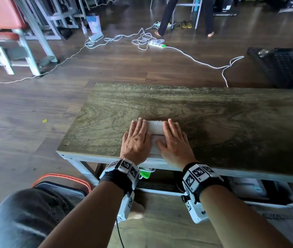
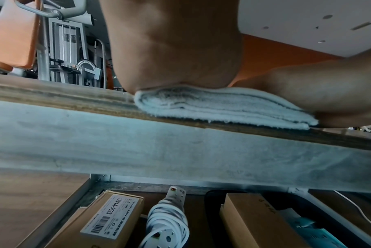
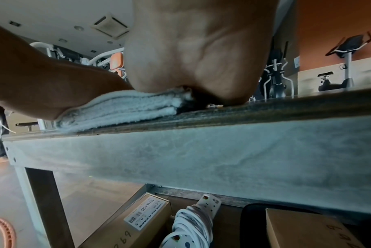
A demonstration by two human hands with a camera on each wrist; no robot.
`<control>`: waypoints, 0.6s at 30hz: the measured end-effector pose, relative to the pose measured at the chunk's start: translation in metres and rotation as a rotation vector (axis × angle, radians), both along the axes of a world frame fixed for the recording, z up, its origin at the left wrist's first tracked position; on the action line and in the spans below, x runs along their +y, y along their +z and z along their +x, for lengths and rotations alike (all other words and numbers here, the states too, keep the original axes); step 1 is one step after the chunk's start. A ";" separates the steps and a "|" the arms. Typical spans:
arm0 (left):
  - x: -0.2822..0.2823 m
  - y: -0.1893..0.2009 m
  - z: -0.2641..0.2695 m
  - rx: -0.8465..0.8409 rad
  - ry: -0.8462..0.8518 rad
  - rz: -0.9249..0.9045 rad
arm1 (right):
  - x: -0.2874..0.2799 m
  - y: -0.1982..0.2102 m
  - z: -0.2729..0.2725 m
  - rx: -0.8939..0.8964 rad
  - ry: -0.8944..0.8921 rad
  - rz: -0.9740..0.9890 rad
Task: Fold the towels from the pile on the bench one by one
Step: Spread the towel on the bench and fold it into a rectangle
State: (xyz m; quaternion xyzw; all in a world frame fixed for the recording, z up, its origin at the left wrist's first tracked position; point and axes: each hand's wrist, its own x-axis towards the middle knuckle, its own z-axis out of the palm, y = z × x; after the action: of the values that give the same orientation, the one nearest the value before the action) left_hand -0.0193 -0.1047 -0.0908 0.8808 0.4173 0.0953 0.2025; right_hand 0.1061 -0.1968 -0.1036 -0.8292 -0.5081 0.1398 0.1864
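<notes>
A folded white towel (image 1: 156,130) with a thin checkered stripe lies at the near edge of the wooden bench (image 1: 213,113). My left hand (image 1: 136,138) lies flat on its left part, fingers straight. My right hand (image 1: 173,138) lies flat on its right part, fingers straight too. From the left wrist the towel (image 2: 212,105) shows as several stacked layers under the heel of my left hand (image 2: 176,50). The right wrist view shows the same layers (image 3: 125,109) under my right hand (image 3: 201,53). No pile of towels is in view.
Under the bench lie cardboard boxes (image 2: 114,218) and a coiled white power strip (image 2: 167,223). White cables (image 1: 142,40) run over the floor beyond the bench. A person's legs (image 1: 167,17) stand at the back. Gym machines (image 1: 17,33) stand far left, a black basket (image 1: 283,65) far right.
</notes>
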 end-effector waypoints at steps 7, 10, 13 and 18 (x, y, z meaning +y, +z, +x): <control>0.004 -0.005 -0.009 -0.004 0.116 -0.095 | -0.002 0.003 0.002 0.013 0.004 -0.045; 0.004 -0.007 -0.012 -0.005 0.124 -0.113 | -0.005 0.005 0.002 0.029 0.007 -0.058; 0.005 -0.008 -0.011 -0.017 0.165 -0.148 | -0.008 0.006 0.004 0.051 0.011 -0.075; 0.004 -0.010 -0.013 -0.119 0.279 -0.157 | -0.010 0.012 0.002 0.099 -0.032 -0.072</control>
State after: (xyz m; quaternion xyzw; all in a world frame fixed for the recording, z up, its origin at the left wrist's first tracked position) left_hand -0.0319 -0.1007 -0.1007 0.7885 0.5291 0.1415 0.2798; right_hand 0.1078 -0.2073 -0.0920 -0.8355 -0.4795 0.1959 0.1837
